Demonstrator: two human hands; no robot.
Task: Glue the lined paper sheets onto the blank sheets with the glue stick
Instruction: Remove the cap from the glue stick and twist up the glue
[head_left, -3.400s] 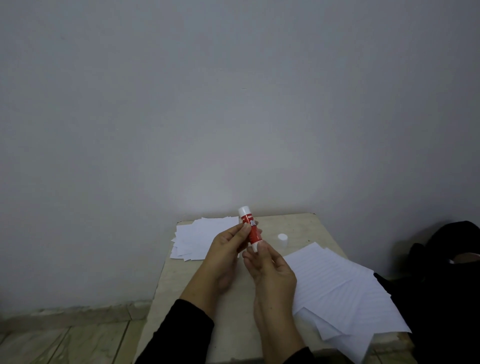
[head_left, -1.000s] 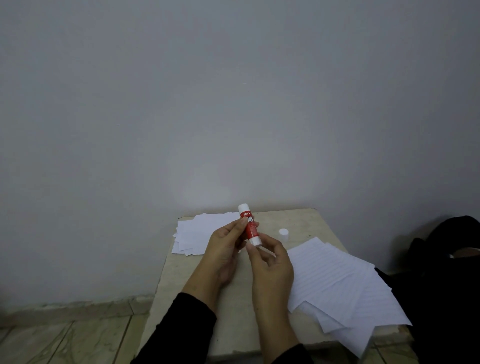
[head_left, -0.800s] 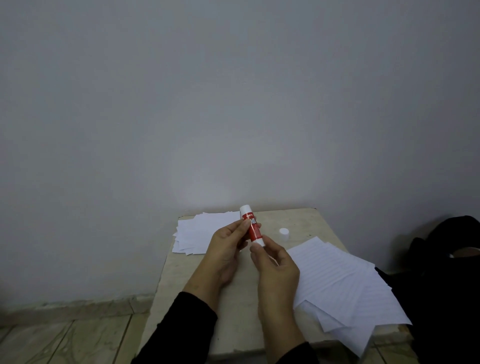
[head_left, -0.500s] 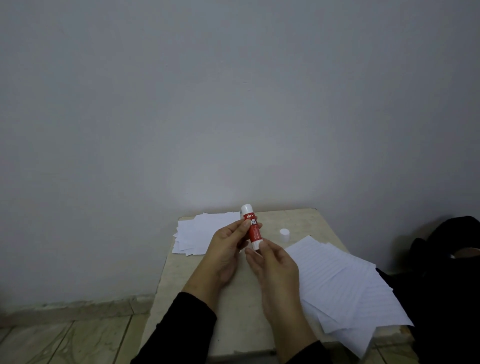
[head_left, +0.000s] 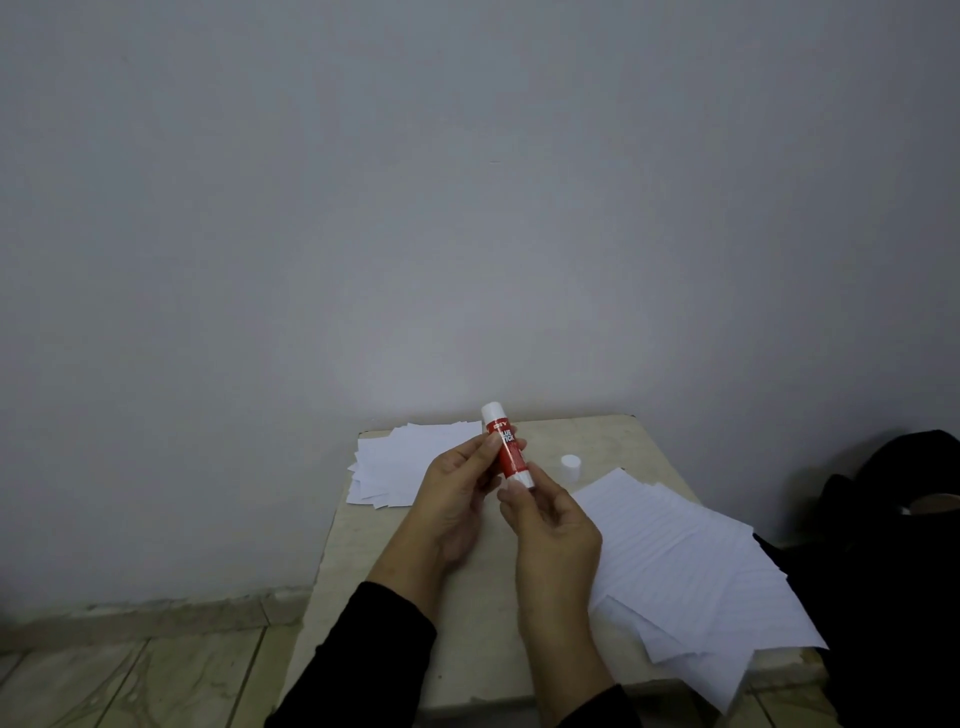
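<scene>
nearest, at 6 o'clock, two black sleeves (head_left: 363, 660) come up from the bottom edge over a pale stone table (head_left: 467, 639). the left hand (head_left: 452, 499) and the right hand (head_left: 550, 525) meet above the middle of the table, both on the glue stick (head_left: 506, 448). the left hand pinches the red body of the stick between thumb and fingers. the right hand's fingertips (head_left: 514, 491) close on the white lower end of it. the stick is held off the table, tilted, its white top pointing toward 11 o'clock; whether that top is glue or plastic is too small to tell.

at 4 o'clock from the hands, a loose fan of lined sheets (head_left: 691, 566) lies on the right side of the table, overlapping each other and hanging past the table's near right edge. a dark bundle (head_left: 883, 545) sits at 3 o'clock, off the table.

just past the hands at 1 o'clock, a small white cap (head_left: 570, 462) stands on the table, apart from the stick and near the far corner of the lined sheets. at 10 o'clock, a pile of blank sheets (head_left: 400, 462) lies at the far left corner, partly over the edge. beyond the table rises a plain grey wall (head_left: 467, 208), with floor tiles (head_left: 156, 675) at 8 o'clock.
</scene>
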